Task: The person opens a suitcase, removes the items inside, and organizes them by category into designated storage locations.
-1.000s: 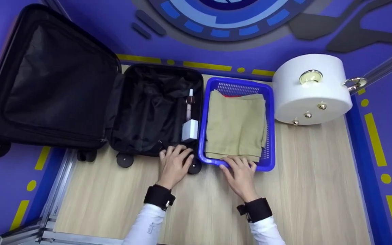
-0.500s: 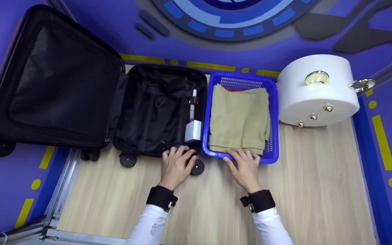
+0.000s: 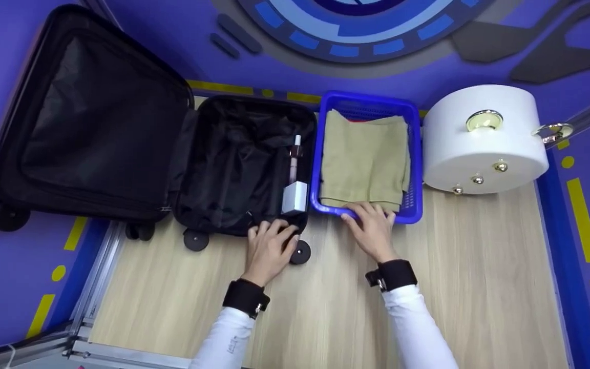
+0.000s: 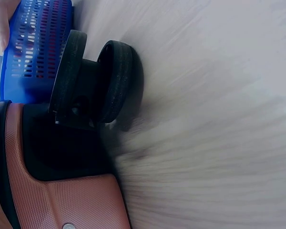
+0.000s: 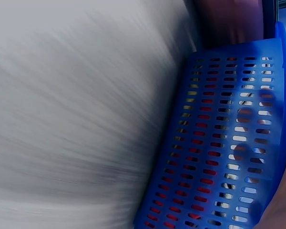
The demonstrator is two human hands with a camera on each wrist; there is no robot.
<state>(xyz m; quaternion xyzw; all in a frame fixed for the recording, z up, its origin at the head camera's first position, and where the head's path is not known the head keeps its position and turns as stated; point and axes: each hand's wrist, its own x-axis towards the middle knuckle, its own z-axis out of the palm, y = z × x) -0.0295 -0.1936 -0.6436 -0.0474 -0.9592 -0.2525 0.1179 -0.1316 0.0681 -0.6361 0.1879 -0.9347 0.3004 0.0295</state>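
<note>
An open black-lined suitcase (image 3: pixel 223 174) lies at the left, its shell copper-coloured in the left wrist view. My left hand (image 3: pixel 270 251) grips its near edge beside a wheel (image 3: pixel 300 252), fingers bent over the rim. Just right of it stands a blue slotted basket (image 3: pixel 417 169) with folded khaki cloth (image 3: pixel 364 159) inside and a bit of red beneath. My right hand (image 3: pixel 375 233) holds the basket's near rim, fingers hooked inside and thumb outside. Within the suitcase, along its right side, are a small white box (image 3: pixel 295 197) and a slim pinkish tube (image 3: pixel 294 164) with a white tip.
A white drum-shaped case (image 3: pixel 484 138) with gold fittings stands right of the basket. The suitcase lid (image 3: pixel 95 118) leans up at the left. Blue-purple walls (image 3: pixel 377 77) enclose the wooden surface (image 3: pixel 336 307) at the back and sides.
My right hand has pushed the basket away from me toward the back wall, with the cloth inside it. My left hand has stayed on the suitcase edge. The head view has shifted slightly.
</note>
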